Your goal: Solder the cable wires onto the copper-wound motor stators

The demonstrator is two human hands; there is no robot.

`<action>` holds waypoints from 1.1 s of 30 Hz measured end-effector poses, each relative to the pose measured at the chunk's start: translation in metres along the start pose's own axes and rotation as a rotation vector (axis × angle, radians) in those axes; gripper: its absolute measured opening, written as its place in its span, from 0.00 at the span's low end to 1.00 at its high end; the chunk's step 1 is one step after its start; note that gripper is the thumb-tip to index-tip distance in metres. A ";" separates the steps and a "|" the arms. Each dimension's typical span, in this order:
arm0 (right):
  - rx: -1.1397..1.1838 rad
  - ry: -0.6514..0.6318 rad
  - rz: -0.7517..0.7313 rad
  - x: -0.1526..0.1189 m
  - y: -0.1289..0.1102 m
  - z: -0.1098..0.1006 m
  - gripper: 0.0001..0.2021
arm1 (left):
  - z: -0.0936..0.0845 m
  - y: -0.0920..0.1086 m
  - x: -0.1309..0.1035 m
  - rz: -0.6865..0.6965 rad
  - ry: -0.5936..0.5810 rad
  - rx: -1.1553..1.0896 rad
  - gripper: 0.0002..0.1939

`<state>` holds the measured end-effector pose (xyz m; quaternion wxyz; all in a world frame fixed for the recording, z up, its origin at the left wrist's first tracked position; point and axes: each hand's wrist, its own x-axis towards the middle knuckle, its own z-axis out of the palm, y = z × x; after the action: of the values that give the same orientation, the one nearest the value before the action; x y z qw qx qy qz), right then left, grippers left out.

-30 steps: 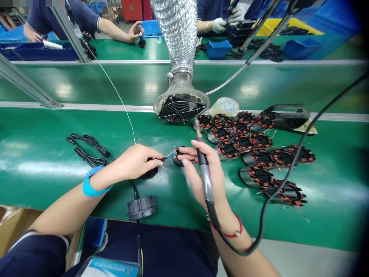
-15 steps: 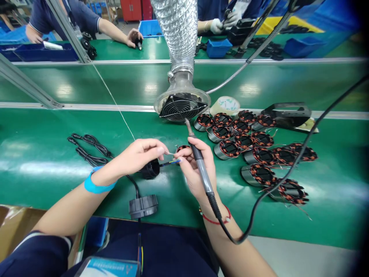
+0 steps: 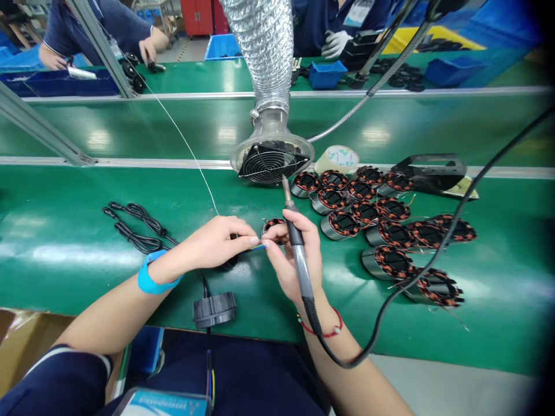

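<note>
My right hand is closed round a soldering iron, its tip pointing up toward the fan. Its thumb and a finger also pinch the ends of thin coloured wires. My left hand is closed, fingertips pressed on the same wires and touching my right fingertips. A thin white strand runs down to my left hand. Under that hand a black housing is mostly hidden. A black ring cap lies near the table's front edge. One copper-wound stator is partly hidden behind my right fingers.
A fan on a silver duct hangs just beyond my hands. Several stators and a tape roll lie on the right. Coiled black cables lie left. The iron's black cord loops right. Two people work across the table.
My left hand has moved right and its fingertips now meet my right ones over the wires. The iron shifted slightly. Across the table, one person's hand moved left and another's gloved hand shifted.
</note>
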<state>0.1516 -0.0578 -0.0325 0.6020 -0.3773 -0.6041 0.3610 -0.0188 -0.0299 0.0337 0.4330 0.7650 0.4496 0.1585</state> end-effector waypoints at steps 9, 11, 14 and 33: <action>-0.008 0.128 0.022 -0.004 0.003 0.004 0.21 | -0.003 -0.001 0.016 -0.106 -0.179 -0.331 0.10; -0.051 0.160 0.108 -0.001 0.004 0.000 0.18 | -0.002 -0.005 0.024 -0.111 -0.094 -0.214 0.08; -0.136 0.185 0.223 0.002 0.003 -0.015 0.16 | -0.001 -0.012 0.036 -0.148 0.031 -0.043 0.08; -0.235 0.219 0.079 -0.029 0.010 -0.037 0.09 | 0.004 -0.015 0.045 -0.245 0.048 0.085 0.09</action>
<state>0.1889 -0.0799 -0.0545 0.6014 -0.5055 -0.5577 0.2680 0.0000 0.0086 0.0132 0.4055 0.7180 0.5562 0.1034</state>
